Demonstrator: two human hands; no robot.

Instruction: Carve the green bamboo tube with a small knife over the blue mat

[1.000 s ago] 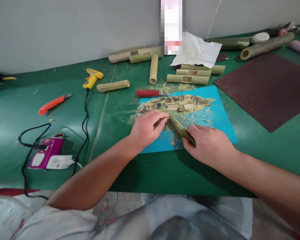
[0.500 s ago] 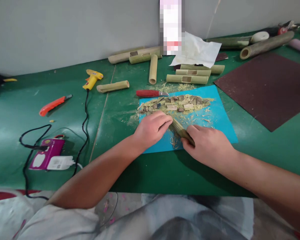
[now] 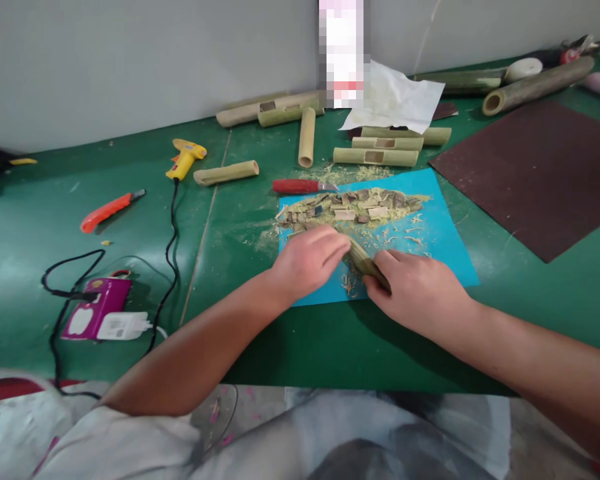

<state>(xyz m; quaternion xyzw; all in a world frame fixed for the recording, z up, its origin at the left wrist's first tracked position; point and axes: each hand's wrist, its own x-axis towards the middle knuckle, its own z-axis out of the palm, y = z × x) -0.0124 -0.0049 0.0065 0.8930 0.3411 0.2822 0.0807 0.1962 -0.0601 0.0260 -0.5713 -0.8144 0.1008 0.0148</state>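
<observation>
Green tabletop point(image 3: 280, 353), blue sheet point(image 3: 447, 247) (littered), right hand point(image 3: 416, 283) — gripping bamboo point(image 3: 363, 258)

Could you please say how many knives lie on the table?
2: an orange cutter left of the glue gun, and a red-handled knife at the far edge of the blue sheet. More may be hidden.

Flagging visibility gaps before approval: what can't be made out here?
All in the head view:
- Bamboo piece: near end partly covered by the right hand.
- Whether the left hand holds anything: hidden by the hand itself.
- Brown sheet: cut off by the right edge.
- Upright panel: pixelated.
</observation>
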